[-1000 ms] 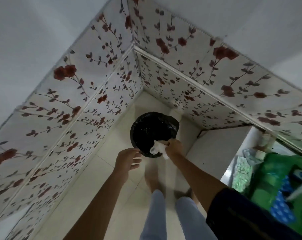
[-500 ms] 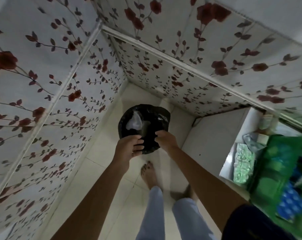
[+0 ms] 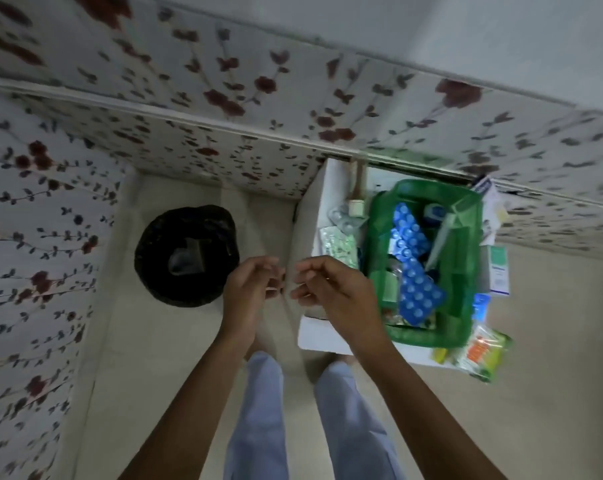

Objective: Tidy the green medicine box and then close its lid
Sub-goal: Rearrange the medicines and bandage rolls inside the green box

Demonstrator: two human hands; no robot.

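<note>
The green medicine box [image 3: 473,244] stands open on a white table [image 3: 310,336] at the right, filled with blue blister packs [image 3: 412,271] and other packets. My left hand [image 3: 248,289] and my right hand [image 3: 331,292] hang side by side in mid-air between the bin and the table's left edge. Both have loosely curled fingers and hold nothing. The right hand overlaps the table's near left corner, short of the box.
A black-lined waste bin [image 3: 187,254] with scraps inside stands on the floor at the left. Green blister strips [image 3: 340,249], a small bottle [image 3: 357,202] and packets [image 3: 480,355] lie on the table around the box. Floral-papered walls close in behind and left.
My hands have come away from the bin's rim and moved right toward the table. The view has swung right, bringing the green box fully into sight.
</note>
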